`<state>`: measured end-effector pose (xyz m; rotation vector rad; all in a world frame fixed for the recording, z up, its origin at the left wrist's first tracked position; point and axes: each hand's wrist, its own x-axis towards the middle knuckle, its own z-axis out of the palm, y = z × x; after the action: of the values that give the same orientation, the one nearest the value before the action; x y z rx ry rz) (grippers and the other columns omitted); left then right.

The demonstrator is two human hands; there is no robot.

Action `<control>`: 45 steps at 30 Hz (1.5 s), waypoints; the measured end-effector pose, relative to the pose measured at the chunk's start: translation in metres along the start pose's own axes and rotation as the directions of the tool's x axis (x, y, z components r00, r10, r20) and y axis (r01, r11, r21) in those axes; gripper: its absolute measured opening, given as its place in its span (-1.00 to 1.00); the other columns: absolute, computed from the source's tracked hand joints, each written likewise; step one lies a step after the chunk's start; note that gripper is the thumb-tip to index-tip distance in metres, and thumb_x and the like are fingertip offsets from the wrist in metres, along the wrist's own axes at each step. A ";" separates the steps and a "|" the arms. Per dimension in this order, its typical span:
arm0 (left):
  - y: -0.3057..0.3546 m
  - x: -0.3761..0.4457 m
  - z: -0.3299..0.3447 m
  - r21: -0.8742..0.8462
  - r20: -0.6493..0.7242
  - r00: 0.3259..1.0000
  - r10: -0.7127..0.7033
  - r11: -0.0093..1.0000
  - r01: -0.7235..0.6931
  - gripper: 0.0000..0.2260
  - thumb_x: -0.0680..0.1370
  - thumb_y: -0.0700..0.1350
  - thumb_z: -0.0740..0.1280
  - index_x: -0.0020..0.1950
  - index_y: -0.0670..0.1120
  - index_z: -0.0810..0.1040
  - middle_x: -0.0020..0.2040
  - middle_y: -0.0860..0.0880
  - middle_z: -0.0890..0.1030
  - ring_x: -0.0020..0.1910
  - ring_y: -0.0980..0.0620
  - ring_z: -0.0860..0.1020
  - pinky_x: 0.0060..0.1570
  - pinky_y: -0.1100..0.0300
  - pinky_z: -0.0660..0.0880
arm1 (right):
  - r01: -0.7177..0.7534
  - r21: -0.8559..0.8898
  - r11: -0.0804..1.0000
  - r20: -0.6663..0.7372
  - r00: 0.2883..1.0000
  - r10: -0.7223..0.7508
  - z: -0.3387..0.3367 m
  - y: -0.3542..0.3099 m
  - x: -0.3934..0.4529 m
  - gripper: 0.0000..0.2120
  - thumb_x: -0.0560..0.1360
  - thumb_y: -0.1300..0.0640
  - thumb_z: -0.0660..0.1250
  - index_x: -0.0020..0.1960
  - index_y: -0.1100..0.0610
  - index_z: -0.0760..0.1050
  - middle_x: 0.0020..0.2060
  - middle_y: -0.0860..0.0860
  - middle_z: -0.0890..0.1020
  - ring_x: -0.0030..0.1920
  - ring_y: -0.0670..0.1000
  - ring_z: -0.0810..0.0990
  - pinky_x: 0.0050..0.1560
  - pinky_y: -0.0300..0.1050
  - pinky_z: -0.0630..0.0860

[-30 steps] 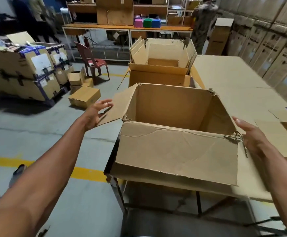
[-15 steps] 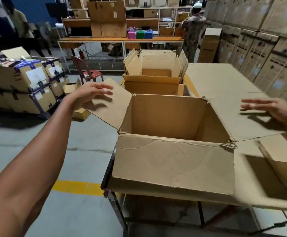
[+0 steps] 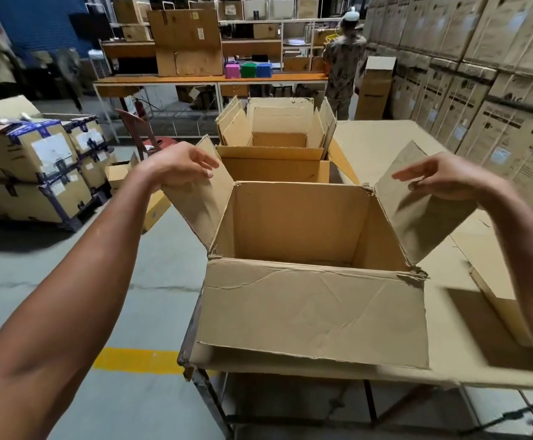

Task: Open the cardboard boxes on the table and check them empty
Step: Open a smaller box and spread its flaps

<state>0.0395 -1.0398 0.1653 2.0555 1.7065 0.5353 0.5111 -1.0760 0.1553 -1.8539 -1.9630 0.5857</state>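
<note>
A large open cardboard box (image 3: 313, 312) stands at the near left corner of the cardboard-covered table (image 3: 376, 144). My left hand (image 3: 179, 166) holds the top edge of its left flap (image 3: 201, 211), which is raised at a slant. My right hand (image 3: 443, 179) holds the right flap (image 3: 417, 211) the same way. The inner walls that show are bare; the front wall hides the bottom. Behind it sit a second box (image 3: 274, 169) and a third open box (image 3: 278, 134). Another box (image 3: 494, 281) lies at the right.
Taped cartons (image 3: 30, 166) are stacked on the floor at the left, and a wall of cartons (image 3: 481, 106) runs along the right. A person (image 3: 341, 65) stands at the back by an orange bench (image 3: 214, 79). A red chair (image 3: 144, 131) stands beyond the table's left side.
Both side flaps, spread out flat half a second ago, now slant upward. My hands have come up and inward with them.
</note>
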 end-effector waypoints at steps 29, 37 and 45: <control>-0.125 -0.211 -0.054 -0.054 -0.659 0.717 -0.226 0.966 0.255 -0.43 0.42 -0.45 0.26 0.38 -0.08 0.56 0.31 -0.14 0.61 0.26 -0.01 0.58 0.31 0.12 0.49 | 0.295 0.285 0.912 -0.357 0.916 -0.185 0.133 -0.189 -0.022 -0.47 0.42 0.48 0.31 0.29 0.08 0.60 0.13 0.02 0.67 -0.31 -0.49 0.49 -0.16 -0.66 0.38; -0.249 -0.234 -0.107 -0.070 -0.664 0.693 -0.282 0.946 0.318 -0.41 0.43 -0.48 0.24 0.40 -0.08 0.54 0.32 -0.12 0.60 0.22 0.02 0.59 0.14 0.20 0.52 | 0.360 0.300 0.883 -0.338 0.906 -0.254 0.237 -0.314 0.021 -0.59 0.51 0.42 0.35 0.29 0.12 0.59 0.19 -0.02 0.63 -0.20 -0.45 0.55 -0.27 -0.62 0.41; -0.344 -0.201 -0.164 -0.046 -0.658 0.707 -0.261 0.950 0.308 -0.42 0.45 -0.48 0.26 0.41 -0.08 0.54 0.27 -0.16 0.63 0.14 -0.08 0.63 0.12 0.05 0.57 | 0.308 0.387 0.869 -0.291 0.935 -0.202 0.311 -0.388 0.078 -0.53 0.45 0.50 0.36 0.28 0.16 0.60 0.22 0.07 0.65 -0.33 -0.58 0.45 -0.27 -0.65 0.40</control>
<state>-0.3678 -1.1700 0.1105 1.6742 2.4112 1.2212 0.0128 -1.0287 0.1019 -1.3023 -1.7125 0.6145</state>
